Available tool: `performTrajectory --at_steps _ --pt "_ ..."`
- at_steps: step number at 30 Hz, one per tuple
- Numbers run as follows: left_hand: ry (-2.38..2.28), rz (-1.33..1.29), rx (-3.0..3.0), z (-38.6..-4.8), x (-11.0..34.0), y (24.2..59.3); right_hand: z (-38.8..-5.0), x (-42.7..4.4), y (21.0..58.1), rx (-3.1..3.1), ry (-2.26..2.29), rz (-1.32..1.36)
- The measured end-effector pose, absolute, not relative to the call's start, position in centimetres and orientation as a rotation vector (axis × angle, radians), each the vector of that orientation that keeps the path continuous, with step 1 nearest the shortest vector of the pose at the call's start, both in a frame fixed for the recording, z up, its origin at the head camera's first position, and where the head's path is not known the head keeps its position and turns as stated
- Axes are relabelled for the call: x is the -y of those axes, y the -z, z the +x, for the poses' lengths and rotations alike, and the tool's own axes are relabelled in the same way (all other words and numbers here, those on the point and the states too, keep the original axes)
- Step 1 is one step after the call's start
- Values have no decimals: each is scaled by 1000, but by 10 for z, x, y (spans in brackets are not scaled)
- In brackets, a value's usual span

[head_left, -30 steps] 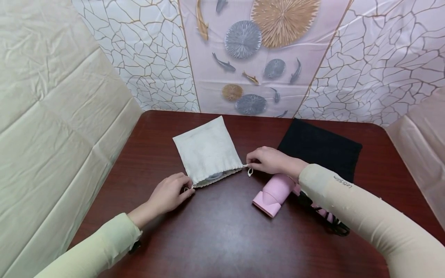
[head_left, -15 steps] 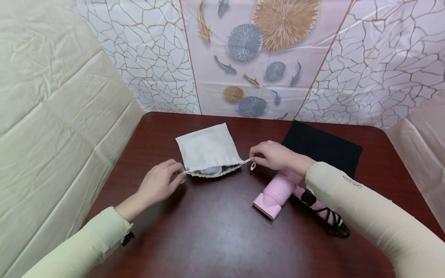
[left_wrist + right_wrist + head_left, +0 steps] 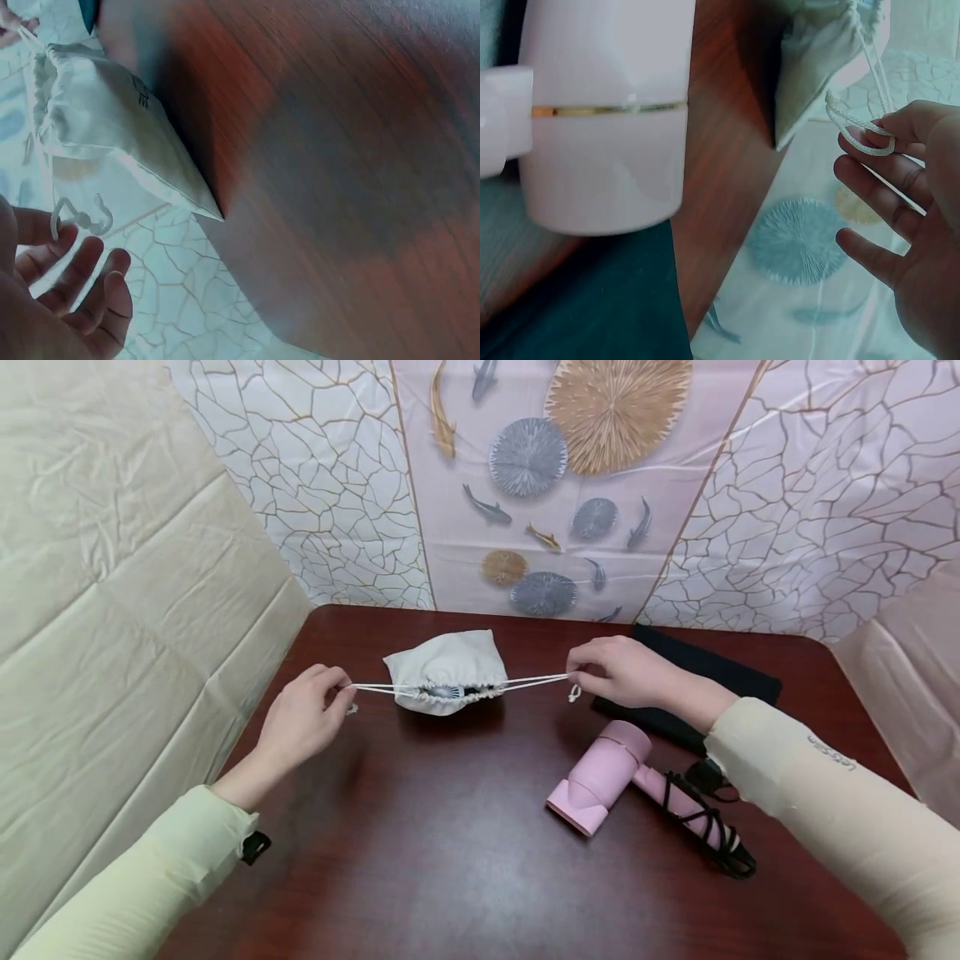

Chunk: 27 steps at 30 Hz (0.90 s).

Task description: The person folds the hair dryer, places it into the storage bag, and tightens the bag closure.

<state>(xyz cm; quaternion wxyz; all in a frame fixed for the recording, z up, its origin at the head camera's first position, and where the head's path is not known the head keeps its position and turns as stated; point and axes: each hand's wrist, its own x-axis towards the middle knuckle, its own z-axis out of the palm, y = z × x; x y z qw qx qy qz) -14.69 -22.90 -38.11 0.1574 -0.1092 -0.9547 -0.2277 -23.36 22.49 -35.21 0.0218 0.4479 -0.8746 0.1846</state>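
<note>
A cream drawstring bag (image 3: 448, 658) stands toward the back of the table, its gathered mouth facing the person and partly open. Inside the mouth a grey ribbed object (image 3: 446, 692) shows; the rest of it is hidden. My left hand (image 3: 303, 710) pinches the white cord (image 3: 378, 687) on the left, its knotted end hanging by the fingers in the left wrist view. On the other side my right hand (image 3: 626, 670) pinches the right cord (image 3: 536, 682), with a loop (image 3: 862, 135) at the fingertips in the right wrist view. Both cords are stretched taut.
A pink hair dryer (image 3: 603, 772) lies right of centre, a black cord wrapped round its handle (image 3: 693, 810). Behind it a black cloth (image 3: 720, 668) lies flat, partly under the right arm. Patterned fabric (image 3: 337, 485) hangs behind the dark wooden table (image 3: 450, 860).
Both hands have moved apart and upward, drawing out longer lengths of cord. The bag's mouth has narrowed and bunched, and lifted away from the table's front. The hair dryer stays put.
</note>
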Motion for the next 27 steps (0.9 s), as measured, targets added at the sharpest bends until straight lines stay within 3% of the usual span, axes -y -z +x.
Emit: performTrajectory --at_steps 14,27 --pt "686 -32 2757 -157 266 386 -222 -267 357 2826 -500 1290" --pt "650 -9 2734 -182 264 384 -227 -251 363 2837 -531 1317"
